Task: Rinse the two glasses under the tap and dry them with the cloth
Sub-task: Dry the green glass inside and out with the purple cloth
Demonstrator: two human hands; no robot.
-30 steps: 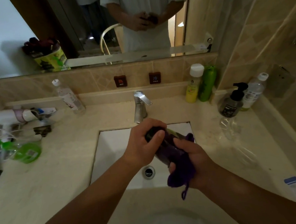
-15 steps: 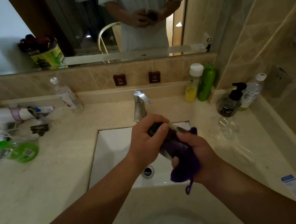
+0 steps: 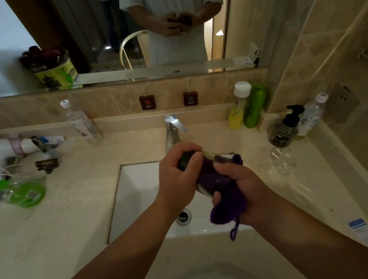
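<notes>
Over the white sink (image 3: 138, 185), my left hand (image 3: 179, 178) grips a clear glass (image 3: 211, 156) that lies tilted between both hands; most of it is hidden. A purple cloth (image 3: 222, 186) wraps the glass, and my right hand (image 3: 239, 185) holds that cloth around it, a loop of thread dangling below. The chrome tap (image 3: 174, 129) stands just behind my hands, with no water seen running. A second clear glass (image 3: 282, 160) stands on the counter to the right of the sink, in front of the pump bottle.
Right of the sink stand a dark pump bottle (image 3: 286, 128), a clear bottle (image 3: 311, 115), a yellow bottle (image 3: 238, 108) and a green bottle (image 3: 254, 107). Left are a water bottle (image 3: 83, 124), a white hair dryer (image 3: 9, 146) and green plastic items (image 3: 24, 192). A mirror hangs above.
Both hands stay over the sink with the glass and cloth; the cloth hand has shifted slightly along the glass. Nothing was taken up or let go.
</notes>
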